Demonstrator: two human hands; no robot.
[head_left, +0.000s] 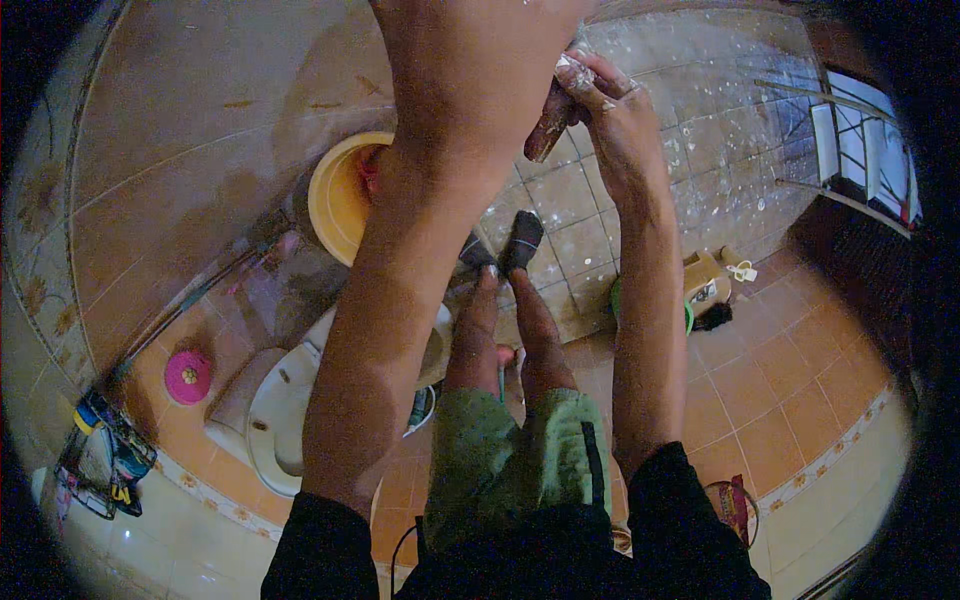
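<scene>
My left arm reaches up to the top edge, where my left hand [485,65] looms large with its fingers out of sight. Beside it, my right hand [618,115] is raised with fingers bent, and whitish paste coats the fingertips. Those fingers close around a brown, wooden-looking handle [549,128] whose lower end sticks out below them. Whatever the handle belongs to is hidden behind my left hand and arm.
A yellow bucket [335,205] with something red inside stands left of my legs. Nearer are a toilet [262,420], a pink round object [188,377] and a tool caddy [112,460]. At right lies a tan box [708,278]. White specks cover the tiles [715,130].
</scene>
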